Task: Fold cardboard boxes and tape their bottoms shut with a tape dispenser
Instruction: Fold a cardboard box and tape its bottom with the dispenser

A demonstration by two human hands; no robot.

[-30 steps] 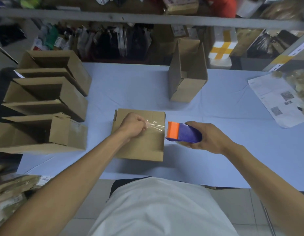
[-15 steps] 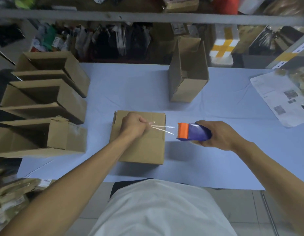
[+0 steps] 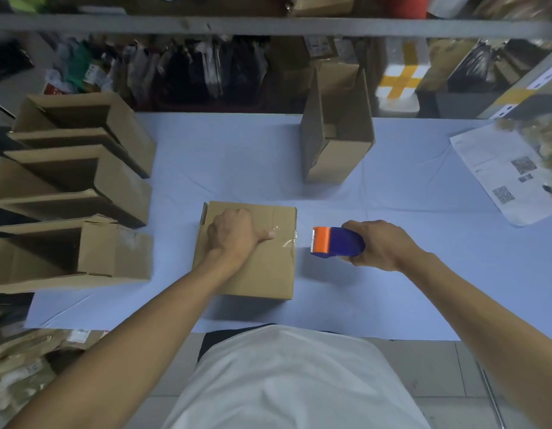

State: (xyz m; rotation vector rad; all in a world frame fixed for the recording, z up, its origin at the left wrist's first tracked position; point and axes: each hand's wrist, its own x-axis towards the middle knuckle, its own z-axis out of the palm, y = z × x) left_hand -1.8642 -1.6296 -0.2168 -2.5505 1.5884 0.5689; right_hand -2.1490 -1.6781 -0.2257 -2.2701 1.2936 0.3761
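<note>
Cardboard box (image 3: 253, 264) sits bottom-up near the front edge of the pale blue table (image 3: 237, 156), at about 6 o'clock on the tabletop. Left hand (image 3: 234, 232) rests on top of the box, fingers loosely curled, thumb stretched toward 3 o'clock and pressing down a strip of clear tape (image 3: 285, 239) that runs over the box's right edge; the tape's glare makes its full run hard to trace, though it looks to follow the centre seam. Right hand (image 3: 381, 244) grips the blue tape dispenser (image 3: 338, 244), fingers wrapped round its body, orange cutter end pointing at 9 o'clock, just beside the box's right edge and apart from it. At 9 o'clock, a row of folded boxes (image 3: 73, 193) lying on their sides, open mouths showing. At 12 to 1 o'clock, one upright open box (image 3: 336, 131). At 3 o'clock, a printed paper sheet (image 3: 500, 174) with QR codes. Cluttered shelving (image 3: 268, 24) behind the table.
</note>
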